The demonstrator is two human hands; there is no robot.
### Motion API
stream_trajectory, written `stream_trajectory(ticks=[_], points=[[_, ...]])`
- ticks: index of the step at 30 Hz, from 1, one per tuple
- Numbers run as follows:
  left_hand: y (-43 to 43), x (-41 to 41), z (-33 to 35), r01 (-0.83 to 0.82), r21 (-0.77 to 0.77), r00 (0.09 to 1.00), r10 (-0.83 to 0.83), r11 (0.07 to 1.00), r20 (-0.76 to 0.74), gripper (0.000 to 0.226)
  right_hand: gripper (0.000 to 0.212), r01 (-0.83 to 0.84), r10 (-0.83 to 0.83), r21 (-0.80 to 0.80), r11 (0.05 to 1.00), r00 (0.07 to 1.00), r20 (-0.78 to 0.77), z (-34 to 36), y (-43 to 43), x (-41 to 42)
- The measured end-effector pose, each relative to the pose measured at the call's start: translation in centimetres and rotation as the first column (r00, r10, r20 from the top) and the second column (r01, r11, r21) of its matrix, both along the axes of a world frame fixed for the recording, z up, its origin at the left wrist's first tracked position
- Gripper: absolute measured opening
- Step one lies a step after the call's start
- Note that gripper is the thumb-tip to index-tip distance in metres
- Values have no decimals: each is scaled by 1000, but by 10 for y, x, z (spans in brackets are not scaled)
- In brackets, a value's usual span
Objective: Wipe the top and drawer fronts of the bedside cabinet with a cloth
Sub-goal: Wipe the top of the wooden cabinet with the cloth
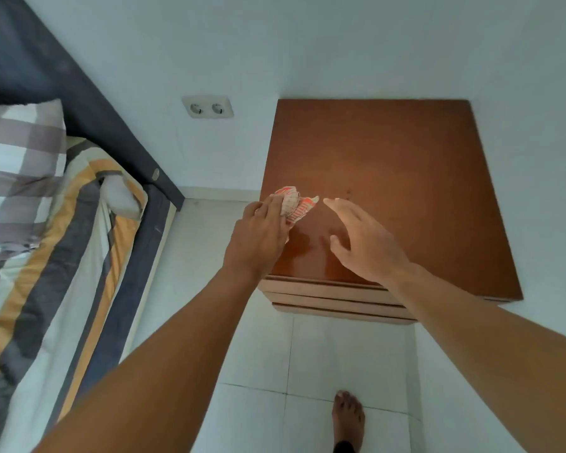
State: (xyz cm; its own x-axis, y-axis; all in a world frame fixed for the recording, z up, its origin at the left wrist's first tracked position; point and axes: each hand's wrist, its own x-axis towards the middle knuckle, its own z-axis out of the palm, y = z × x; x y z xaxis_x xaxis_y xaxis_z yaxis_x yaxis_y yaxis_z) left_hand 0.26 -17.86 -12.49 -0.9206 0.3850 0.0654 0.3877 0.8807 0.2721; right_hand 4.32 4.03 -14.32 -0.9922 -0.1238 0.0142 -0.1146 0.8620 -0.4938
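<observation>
Gripping the cloth (296,206), the left hand (258,237) has its fingers (270,206) curled round a crumpled wad of white fabric with orange-red stripes. The wad sits over the near left part of the bedside cabinet (406,158), close to its left edge; whether it presses on the wood or hangs just above, I cannot tell. Over to the right hand (363,243): fingers straight and spread wide, holding nothing, palm down above the front of the glossy brown top, its fingertips just beside the cloth but apart from it. Below the front edge, the drawer fronts (324,295) show as pale stacked bands, partly hidden by the right forearm. The cabinet stands against the white wall (307,44), with a double socket (208,107) on that wall to its left. Further left, the bed (138,243) carries a striped quilt (62,256) and a checked pillow (20,142). Down on the white tiled floor (340,354), one bare foot (348,416) stands in front of the cabinet.
</observation>
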Motion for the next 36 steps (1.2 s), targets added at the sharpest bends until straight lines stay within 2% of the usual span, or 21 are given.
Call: stream_trajectory(ticks=[4,9,11,14,16,18,20,21,25,27,29,30,33,35,36], points=[[50,-43,18,96,-1,995,-96,995,-41,56,87,-3,1,-74,997,1000,-21,12,10,-31],[79,-73,29,46,-8,998,-46,999,-44,43,103,132,-150,-245,960,987,-57,16,17,-63],[83,-86,29,64,-24,998,-65,998,-23,42,92,133,-155,-232,964,985,-76,16,19,-77],[88,-107,27,104,-12,994,-103,995,29,43,46,186,-213,-218,958,971,-108,13,23,-102],[88,-120,20,155,-1,985,-155,988,80,45,28,217,-235,-159,963,966,-109,9,30,-117],[86,-133,11,195,61,959,-204,979,197,49,33,198,-198,-6,980,980,-30,3,40,-125],[76,-146,1,192,65,937,-203,979,283,51,55,101,-122,143,985,981,149,-1,45,-128],[69,-154,-3,193,25,938,-192,981,290,50,63,72,-99,138,988,975,200,0,43,-129],[45,-198,-14,112,-114,944,-70,987,321,48,75,57,-59,16,998,980,188,2,11,-140],[39,-219,-17,112,-166,931,-45,980,362,50,80,24,-50,93,995,957,285,-11,-7,-144],[37,-236,-22,139,-187,918,-55,972,393,53,65,25,-87,219,975,958,275,-28,-18,-146],[37,-245,-25,147,-188,914,-61,971,402,55,52,57,-106,236,970,973,203,-35,-21,-149],[39,-267,-34,161,-186,909,-73,969,409,59,29,139,-138,86,987,990,-14,-42,-15,-169],[41,-279,-39,156,-184,913,-70,971,403,60,27,198,-199,-21,980,979,-36,-30,-5,-190],[42,-285,-42,149,-182,916,-67,972,397,60,27,230,-231,-26,973,973,-31,-23,-1,-200]])
